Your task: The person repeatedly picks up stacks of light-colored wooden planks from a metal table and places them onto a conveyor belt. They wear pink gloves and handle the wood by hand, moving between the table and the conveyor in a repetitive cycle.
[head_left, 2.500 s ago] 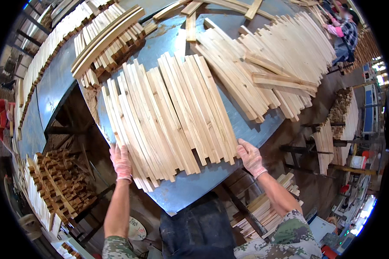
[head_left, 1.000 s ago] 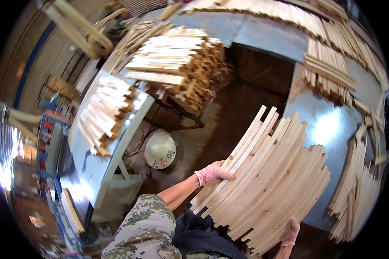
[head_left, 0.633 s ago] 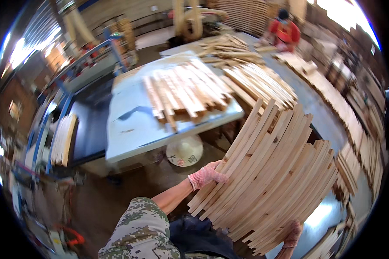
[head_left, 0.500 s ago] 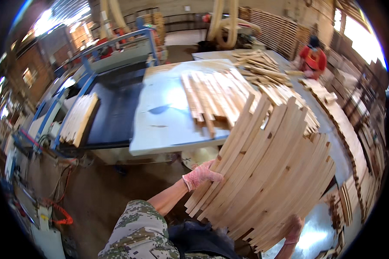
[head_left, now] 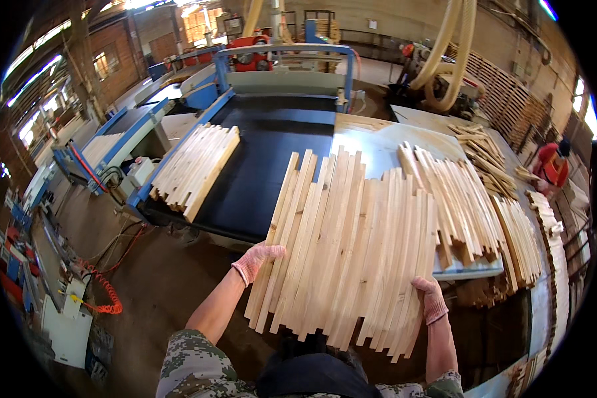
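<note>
Between my two gloved hands hangs a wide row of pale wooden strips (head_left: 338, 245), pressed side by side with uneven ends. My left hand (head_left: 257, 261) grips the row's left edge, thumb over the top. On the opposite edge my right hand (head_left: 432, 298) is closed the same way; the fingers beneath are hidden. The row is held in front of my body, its far end over the black conveyor belt (head_left: 265, 142) and the edge of the pale metal table (head_left: 368, 151). Another block of strips (head_left: 198, 169) lies on the belt's left side.
More strips (head_left: 452, 199) lie on the metal table, with loose sticks (head_left: 487, 159) behind them. A blue machine frame (head_left: 285, 48) spans the belt's far end. A person in red (head_left: 552, 167) is at the far right. A coiled red hose (head_left: 106, 292) hangs at the left.
I have turned left, carrying the row of strips from the right side round toward the belt. Both hands keep their hold, and the row now sits more squarely before me.
</note>
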{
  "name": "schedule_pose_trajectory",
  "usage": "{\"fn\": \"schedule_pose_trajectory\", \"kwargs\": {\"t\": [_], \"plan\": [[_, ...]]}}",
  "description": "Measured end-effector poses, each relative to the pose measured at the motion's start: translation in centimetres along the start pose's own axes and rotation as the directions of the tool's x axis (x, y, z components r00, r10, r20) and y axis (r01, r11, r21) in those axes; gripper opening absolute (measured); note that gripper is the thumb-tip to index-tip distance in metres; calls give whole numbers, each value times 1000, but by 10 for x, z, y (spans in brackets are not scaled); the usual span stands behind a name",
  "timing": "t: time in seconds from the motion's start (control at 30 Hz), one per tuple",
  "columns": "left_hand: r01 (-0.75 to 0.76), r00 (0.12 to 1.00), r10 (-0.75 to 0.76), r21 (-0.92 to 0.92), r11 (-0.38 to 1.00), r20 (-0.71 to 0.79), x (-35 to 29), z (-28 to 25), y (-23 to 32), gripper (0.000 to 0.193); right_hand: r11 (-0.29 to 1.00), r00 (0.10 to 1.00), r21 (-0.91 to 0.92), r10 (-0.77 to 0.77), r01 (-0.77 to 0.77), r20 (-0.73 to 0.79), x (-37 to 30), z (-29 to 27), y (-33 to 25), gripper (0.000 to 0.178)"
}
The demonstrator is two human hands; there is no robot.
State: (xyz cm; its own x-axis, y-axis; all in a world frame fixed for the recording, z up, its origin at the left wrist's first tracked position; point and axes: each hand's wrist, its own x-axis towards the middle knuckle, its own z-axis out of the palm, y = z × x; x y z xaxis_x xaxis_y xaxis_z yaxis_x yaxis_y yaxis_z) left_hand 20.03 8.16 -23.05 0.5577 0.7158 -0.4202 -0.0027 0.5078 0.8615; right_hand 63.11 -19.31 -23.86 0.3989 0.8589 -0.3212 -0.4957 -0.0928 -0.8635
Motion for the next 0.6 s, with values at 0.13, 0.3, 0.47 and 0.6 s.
{"fn": "schedule_pose_trajectory", "kwargs": {"t": [0.13,0.3,0.47,0.6], "plan": [[180,983,-180,-15,984,-44,67,-75,0,56,987,992,-104,124,-121,23,99,19,27,61],[158,983,-153,42,987,-106,125,-107,38,56,984,984,-73,168,-163,60,161,73,22,63],[98,946,29,369,924,-323,200,-130,105,102,993,994,-46,107,-106,4,245,127,9,67],[471,875,25,862,188,-484,242,-161,170,108,995,994,-32,92,-90,54,309,171,10,68]]}}
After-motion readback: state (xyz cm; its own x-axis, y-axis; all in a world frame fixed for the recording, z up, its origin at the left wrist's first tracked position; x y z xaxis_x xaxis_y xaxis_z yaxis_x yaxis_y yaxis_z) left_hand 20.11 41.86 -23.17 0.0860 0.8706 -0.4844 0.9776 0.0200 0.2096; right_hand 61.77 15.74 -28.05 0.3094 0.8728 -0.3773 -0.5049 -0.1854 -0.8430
